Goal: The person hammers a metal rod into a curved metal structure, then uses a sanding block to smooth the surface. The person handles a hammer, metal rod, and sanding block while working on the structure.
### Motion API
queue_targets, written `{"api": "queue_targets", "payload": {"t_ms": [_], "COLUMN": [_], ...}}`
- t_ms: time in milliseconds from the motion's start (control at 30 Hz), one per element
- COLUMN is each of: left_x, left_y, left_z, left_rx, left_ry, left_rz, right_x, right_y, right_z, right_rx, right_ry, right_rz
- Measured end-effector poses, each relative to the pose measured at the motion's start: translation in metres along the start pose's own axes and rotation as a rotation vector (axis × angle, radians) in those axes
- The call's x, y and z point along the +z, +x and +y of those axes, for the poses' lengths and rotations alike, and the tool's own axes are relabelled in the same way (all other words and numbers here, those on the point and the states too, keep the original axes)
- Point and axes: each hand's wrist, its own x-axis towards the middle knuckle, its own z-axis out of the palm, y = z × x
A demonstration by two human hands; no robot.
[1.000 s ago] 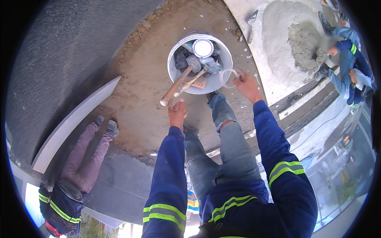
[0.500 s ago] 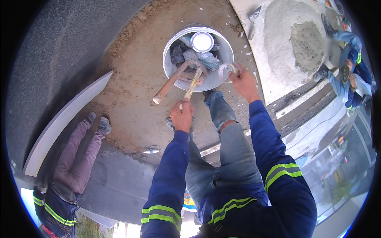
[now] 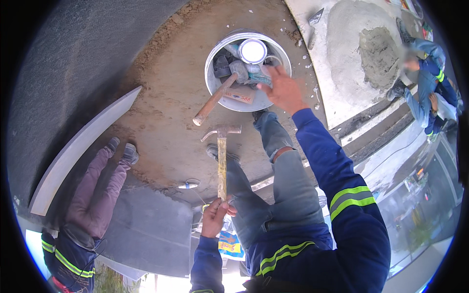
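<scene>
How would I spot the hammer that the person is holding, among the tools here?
Find the round metal bucket of tools on the sandy ground. Just below it, clear of the rim, a claw hammer hangs head-up, its yellowish handle gripped at the bottom end by the left hand. The other hammer is brown-handled, leaning out of the bucket, unheld.
</scene>
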Motion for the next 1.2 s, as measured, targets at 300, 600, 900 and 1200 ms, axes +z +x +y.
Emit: {"api": "queue_targets", "payload": {"t_ms": [300, 600, 900, 1200], "left_x": [0.003, -0.015, -0.024, -0.035], "left_y": [-0.044, -0.037, -0.042, -0.054], "left_z": [-0.067, -0.119, -0.15, -0.173], "left_rx": [-0.138, -0.127, -0.108, -0.114], "left_ry": [0.04, 0.019, -0.083, -0.108], "left_rz": [0.071, 0.053, 0.101, 0.128], "right_x": [0.106, -0.017, -0.01, 0.054], "right_y": [0.014, -0.029, -0.089, -0.092], "right_z": [-0.004, 0.051, 0.018, -0.052], "right_rx": [-0.196, -0.195, -0.192, -0.48], "right_ry": [-0.245, -0.278, -0.303, -0.354], "right_rz": [-0.134, 0.179, 0.318, 0.021]}}
